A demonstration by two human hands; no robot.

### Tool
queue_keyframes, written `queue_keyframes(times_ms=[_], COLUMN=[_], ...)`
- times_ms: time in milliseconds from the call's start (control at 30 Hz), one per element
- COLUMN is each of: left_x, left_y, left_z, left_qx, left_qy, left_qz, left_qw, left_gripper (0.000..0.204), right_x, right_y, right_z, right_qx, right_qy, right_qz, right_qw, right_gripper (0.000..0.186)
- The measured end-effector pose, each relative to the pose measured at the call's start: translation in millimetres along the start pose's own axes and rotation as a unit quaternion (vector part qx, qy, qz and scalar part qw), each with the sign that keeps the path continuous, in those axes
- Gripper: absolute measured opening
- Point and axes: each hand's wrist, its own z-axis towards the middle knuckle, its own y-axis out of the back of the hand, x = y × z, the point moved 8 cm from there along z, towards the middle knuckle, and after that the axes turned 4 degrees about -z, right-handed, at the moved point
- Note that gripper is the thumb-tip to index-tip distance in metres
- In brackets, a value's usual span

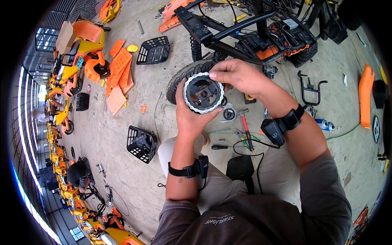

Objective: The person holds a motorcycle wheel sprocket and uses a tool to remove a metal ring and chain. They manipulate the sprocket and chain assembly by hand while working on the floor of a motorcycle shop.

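Note:
A silver roller chain (186, 98) runs around the rim of a round black sprocket (204, 93) with a hole at its centre. My left hand (190, 117) grips the sprocket from below, fingers along its left side and thumb at its lower right. At the upper right of the rim, my right hand (241, 79) pinches the chain between thumb and fingers. Just beyond both hands lies a black tyre (174, 83), partly covered by them. A smaller toothed part with a chain (229, 113) rests on the floor to the right of the sprocket.
A hammer (245, 126), pliers (242, 138) and a screwdriver (219, 147) lie before my knees. Black baskets (153, 50) stand left; orange panels (119, 73) lie beyond. A vehicle frame (245, 26) looms ahead. Spray cans (325, 125) lie right. Another person (78, 173) works far left.

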Motion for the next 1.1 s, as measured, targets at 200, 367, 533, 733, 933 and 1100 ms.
queue_keyframes(times_ms=[200,367,533,733,933,1100], left_x=[2.3,13.6,30.4,37.5,46.0,41.3], left_y=[-2.8,-3.5,-3.5,-6.2,-2.6,-2.1], left_z=[-0.5,-4.5,-5.6,-11.8,-13.6,-14.1], left_qx=[0.005,0.004,-0.003,0.057,0.038,0.02], left_qy=[-0.033,0.091,0.094,0.209,0.208,0.196], left_qz=[-0.017,-0.082,-0.204,-0.202,-0.203,-0.212], left_qw=[0.999,0.992,0.974,0.955,0.956,0.957], left_gripper=[0.112,0.101,0.053,0.023,0.024,0.021], right_x=[-1.3,1.7,0.8,-0.5,3.1,5.1], right_y=[3.8,15.1,20.5,21.4,18.7,20.2], right_z=[-1.3,-2.9,-3.7,-4.9,-8.8,-11.2], right_qx=[-0.011,-0.071,-0.08,-0.081,-0.084,-0.102], right_qy=[-0.008,-0.008,0.001,0.019,0.02,0.029], right_qz=[0.007,0.03,0.036,0.033,0.033,0.009], right_qw=[1.0,0.997,0.996,0.996,0.996,0.994], right_gripper=[0.027,0.023,0.023,0.023,0.024,0.023])
